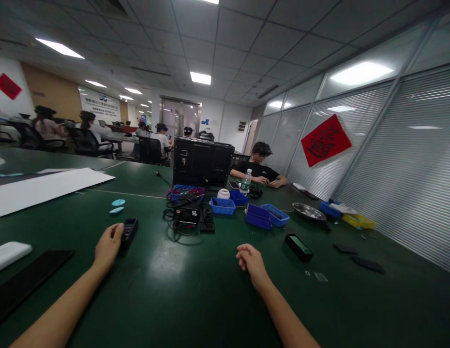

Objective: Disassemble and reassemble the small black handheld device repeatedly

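Note:
My left hand (109, 244) is closed on the side of a small black handheld device with a little screen (129, 229), which rests on the green table. The device's exact kind cannot be made out. Two light blue discs (118, 203) lie just beyond it. Over the table's middle is my right hand (251, 261), fingers loosely curled and a little apart, with nothing visible in them. To its right lies an open black box with a green inside (298, 247). A small white ring (307, 273) and a clear plastic piece (321, 277) are nearby.
Ahead stand a black monitor-like case (203, 162), a soldering station with cables (187, 217), blue bins (259, 216), a baseball (223, 194) and a water bottle (246, 181). A metal bowl (309, 211) is at right. Across the table sits a person (261, 166).

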Tool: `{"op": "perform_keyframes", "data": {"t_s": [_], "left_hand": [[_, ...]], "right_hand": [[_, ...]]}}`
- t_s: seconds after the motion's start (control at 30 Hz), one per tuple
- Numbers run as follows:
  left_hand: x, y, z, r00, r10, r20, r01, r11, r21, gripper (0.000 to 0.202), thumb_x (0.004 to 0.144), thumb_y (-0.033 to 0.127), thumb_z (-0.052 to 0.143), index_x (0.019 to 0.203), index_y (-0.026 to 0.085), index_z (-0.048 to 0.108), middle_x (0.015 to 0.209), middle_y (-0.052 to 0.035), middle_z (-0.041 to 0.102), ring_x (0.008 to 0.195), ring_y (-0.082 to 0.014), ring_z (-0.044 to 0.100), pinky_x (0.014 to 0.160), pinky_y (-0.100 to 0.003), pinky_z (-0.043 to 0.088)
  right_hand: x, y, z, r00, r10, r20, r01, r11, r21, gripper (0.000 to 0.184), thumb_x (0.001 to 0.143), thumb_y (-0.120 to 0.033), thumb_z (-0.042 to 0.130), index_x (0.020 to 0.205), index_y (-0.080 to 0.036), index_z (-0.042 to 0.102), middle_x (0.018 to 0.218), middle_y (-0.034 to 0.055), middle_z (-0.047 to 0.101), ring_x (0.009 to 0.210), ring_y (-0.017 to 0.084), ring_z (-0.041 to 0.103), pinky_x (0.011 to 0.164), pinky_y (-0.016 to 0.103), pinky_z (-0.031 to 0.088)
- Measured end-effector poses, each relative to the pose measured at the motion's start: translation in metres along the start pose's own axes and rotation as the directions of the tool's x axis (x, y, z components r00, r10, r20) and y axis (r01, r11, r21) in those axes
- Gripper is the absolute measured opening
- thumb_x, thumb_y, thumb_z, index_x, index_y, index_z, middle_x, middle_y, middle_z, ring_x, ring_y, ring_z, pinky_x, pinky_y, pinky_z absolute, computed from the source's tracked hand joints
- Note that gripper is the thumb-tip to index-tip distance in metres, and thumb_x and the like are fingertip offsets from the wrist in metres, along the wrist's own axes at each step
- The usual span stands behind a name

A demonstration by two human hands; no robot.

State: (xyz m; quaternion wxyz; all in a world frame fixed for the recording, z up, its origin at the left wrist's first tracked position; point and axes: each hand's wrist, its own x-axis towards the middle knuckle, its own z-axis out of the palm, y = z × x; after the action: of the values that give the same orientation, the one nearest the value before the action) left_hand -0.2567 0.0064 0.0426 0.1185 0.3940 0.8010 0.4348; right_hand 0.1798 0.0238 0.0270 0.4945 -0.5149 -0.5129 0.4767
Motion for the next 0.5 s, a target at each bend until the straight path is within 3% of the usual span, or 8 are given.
{"op": "perform_keyframes", "data": {"t_s": [0.1,0.23,0.5], "left_hand": [[-0.004,0.008,0.000,0.997,0.041,0.070,-0.050,0.990,0.132,0.078,0.071,0.063,0.036,0.130,0.012,0.033,0.125,-0.0161,0.047,0.108,-0.0337,0.049,0.082,-0.041,0.042],[-0.007,0.012,0.001,0.988,-0.002,0.153,-0.038,0.965,0.260,0.083,0.070,0.057,0.040,0.136,0.011,0.021,0.126,-0.0179,0.046,0.107,-0.0353,0.050,0.077,-0.042,0.044],[-0.022,0.021,0.001,0.974,0.000,0.229,-0.070,0.951,0.302,0.074,0.073,0.050,0.038,0.135,0.014,0.023,0.118,-0.0160,0.054,0.097,-0.0310,0.057,0.070,-0.036,0.046]], "right_hand": [[0.000,-0.002,-0.002,1.000,0.003,-0.012,-0.003,0.999,0.036,0.021,0.058,-0.018,0.044,0.076,-0.015,0.053,0.062,-0.0010,0.055,0.041,0.006,0.043,0.036,0.018,0.027],[-0.001,-0.005,-0.003,1.000,-0.005,-0.018,0.006,0.999,0.039,0.026,0.054,-0.015,0.040,0.076,-0.016,0.053,0.060,-0.0019,0.054,0.040,0.006,0.039,0.036,0.018,0.026],[-0.007,-0.014,-0.001,0.999,0.022,-0.029,-0.022,1.000,-0.006,0.016,0.063,-0.025,0.043,0.072,-0.017,0.053,0.050,-0.0046,0.045,0.038,0.006,0.033,0.038,0.020,0.021]]}}
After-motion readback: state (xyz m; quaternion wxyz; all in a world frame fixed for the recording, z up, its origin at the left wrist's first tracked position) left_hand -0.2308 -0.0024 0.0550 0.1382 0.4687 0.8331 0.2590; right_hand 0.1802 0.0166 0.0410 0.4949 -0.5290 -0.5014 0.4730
